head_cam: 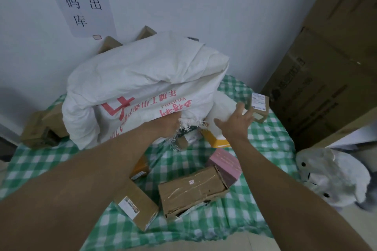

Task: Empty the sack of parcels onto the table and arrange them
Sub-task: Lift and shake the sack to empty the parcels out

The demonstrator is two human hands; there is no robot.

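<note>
A big white woven sack point(142, 85) with red printing lies on the table with the green checked cloth point(263, 144), its frayed mouth facing me. My left hand point(165, 128) grips the sack's frayed edge near the mouth. My right hand point(236, 122) is spread open just right of the mouth, over a white parcel point(220, 106) that pokes out. Parcels lie in front of the mouth: a taped brown box point(191, 191), a pink box point(224, 165), a labelled brown box point(134, 206) and a yellow mailer point(216, 140).
A small labelled brown box point(259, 106) sits at the table's right side. More brown boxes point(40, 128) lie left of and behind the sack. Tall cardboard cartons point(330, 79) stand at the right, with a grey plush toy point(330, 177) below them. A wall sign point(81, 0) hangs behind.
</note>
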